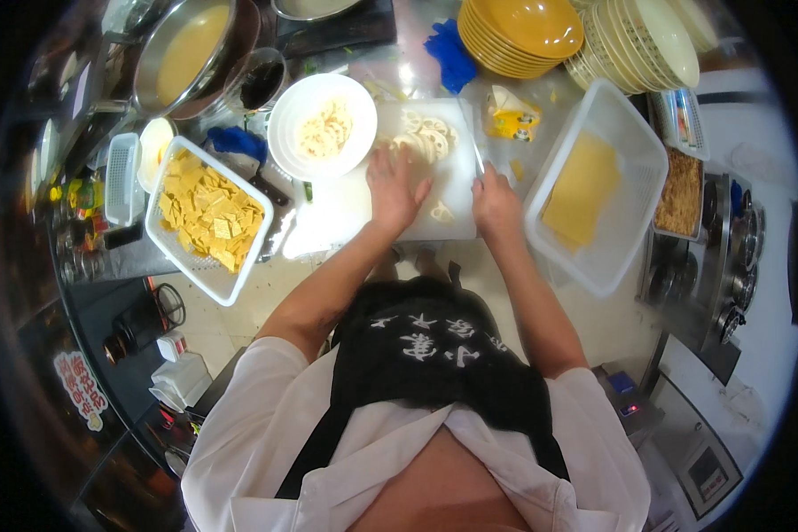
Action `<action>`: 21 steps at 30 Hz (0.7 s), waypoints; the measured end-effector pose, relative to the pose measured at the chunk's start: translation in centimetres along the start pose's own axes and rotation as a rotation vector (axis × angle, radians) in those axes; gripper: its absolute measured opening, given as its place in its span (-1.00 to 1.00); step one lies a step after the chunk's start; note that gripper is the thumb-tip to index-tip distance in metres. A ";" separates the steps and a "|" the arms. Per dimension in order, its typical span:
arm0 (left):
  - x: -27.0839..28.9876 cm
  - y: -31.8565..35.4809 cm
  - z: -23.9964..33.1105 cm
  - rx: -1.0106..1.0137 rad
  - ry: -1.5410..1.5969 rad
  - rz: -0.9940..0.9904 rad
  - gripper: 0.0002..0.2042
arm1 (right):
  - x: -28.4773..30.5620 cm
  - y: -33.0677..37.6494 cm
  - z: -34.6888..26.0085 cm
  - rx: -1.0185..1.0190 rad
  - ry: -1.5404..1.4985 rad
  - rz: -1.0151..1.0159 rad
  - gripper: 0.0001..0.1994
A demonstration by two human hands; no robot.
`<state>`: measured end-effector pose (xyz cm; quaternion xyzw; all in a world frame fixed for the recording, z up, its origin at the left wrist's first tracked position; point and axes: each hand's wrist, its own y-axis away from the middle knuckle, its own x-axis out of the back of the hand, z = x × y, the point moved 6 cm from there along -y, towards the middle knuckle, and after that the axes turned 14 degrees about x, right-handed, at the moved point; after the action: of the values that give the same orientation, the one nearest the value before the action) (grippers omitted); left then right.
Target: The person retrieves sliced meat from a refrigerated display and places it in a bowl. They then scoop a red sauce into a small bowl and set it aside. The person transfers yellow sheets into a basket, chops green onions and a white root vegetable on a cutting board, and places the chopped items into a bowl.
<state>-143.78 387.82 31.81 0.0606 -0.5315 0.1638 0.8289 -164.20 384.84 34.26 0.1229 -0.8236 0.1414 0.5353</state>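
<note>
Left hand (397, 188) presses flat, fingers spread, on the cutting board (355, 213); right hand (496, 206) grips one knife (477, 158); lotus slices (426, 137) piled upper centre; two baskets flank.

White short-sleeved top under a black apron bearing white characters.

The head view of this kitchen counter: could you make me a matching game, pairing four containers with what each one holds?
Containers:
1. white round bowl
2. left white rectangular basket
3. right clear rectangular tub
4. round metal pot

Contents:
A. flat yellow sheets
B. pale sliced lotus root
C. pale yellowish liquid
D. small yellow cut squares

Pairs: 1-B, 2-D, 3-A, 4-C
</note>
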 end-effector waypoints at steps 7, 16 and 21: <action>-4.5 -5.4 -2.4 0.114 0.379 -0.114 -0.32 | -1.3 -1.4 -1.6 0.098 -0.030 -0.164 -0.64; -3.5 0.0 -1.9 -0.146 0.307 -0.148 -0.44 | -4.6 10.3 5.0 -0.570 -1.088 -0.183 -0.73; -2.2 1.6 0.7 -0.212 0.194 -0.097 -0.37 | -6.7 14.2 4.8 -0.763 -1.368 -0.109 -0.87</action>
<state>-145.77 388.65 30.06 -0.0180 -0.4595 0.0717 0.8851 -170.61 396.66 24.86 0.0306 -0.9548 -0.2848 -0.0795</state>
